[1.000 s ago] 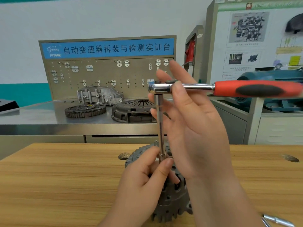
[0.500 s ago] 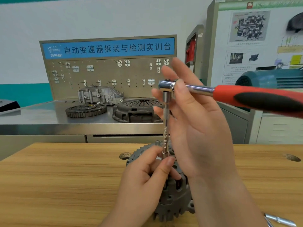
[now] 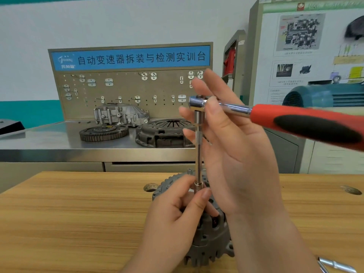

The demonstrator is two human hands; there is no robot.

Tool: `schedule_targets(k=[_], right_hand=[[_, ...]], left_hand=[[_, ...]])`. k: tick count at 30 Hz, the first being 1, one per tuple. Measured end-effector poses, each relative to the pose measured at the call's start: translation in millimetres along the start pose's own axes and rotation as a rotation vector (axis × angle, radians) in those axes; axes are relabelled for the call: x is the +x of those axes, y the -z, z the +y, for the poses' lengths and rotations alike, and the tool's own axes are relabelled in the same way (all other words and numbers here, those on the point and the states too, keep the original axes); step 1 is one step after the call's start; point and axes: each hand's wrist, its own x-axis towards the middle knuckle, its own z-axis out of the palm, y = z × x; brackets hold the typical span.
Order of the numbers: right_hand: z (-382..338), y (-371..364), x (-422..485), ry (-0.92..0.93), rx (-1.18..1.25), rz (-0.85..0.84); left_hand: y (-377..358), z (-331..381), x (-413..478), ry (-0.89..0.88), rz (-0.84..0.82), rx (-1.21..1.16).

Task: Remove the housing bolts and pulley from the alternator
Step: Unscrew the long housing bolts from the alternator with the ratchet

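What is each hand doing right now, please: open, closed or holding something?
Left hand: pinches the lower end of the extension bar, at the alternator.
Right hand: pinches the ratchet head between thumb and straight fingers.

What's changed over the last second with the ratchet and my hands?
The ratchet handle swung from level to angled down toward the person, and its head shifted slightly right. Unchanged: the right hand pinches the ratchet's head end, and the left hand pinches the foot of the extension on the alternator.

White wall (image 3: 137, 20) (teal band (image 3: 29, 113) below) behind steel counter (image 3: 49, 138) and pegboard (image 3: 122, 89).
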Motion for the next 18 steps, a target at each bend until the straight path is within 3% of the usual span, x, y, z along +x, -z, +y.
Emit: schedule_targets(k=[6, 13, 18], right_hand=[[-0.2, 3.0, 1.0, -0.167, 0.147, -0.021], [-0.1, -0.9, 0.4, -0.021, 0.024, -0.001], [-1.3, 1.8, 1.2, -0.107, 0.181, -0.011]], left_hand=[[2.4, 1.0, -2.6, -0.043, -0.038, 0.037], [1.5, -0.4, -0.4, 0.005, 0.004, -0.040], [1.9, 0.4, -2.4, -0.028, -0.028, -0.017]])
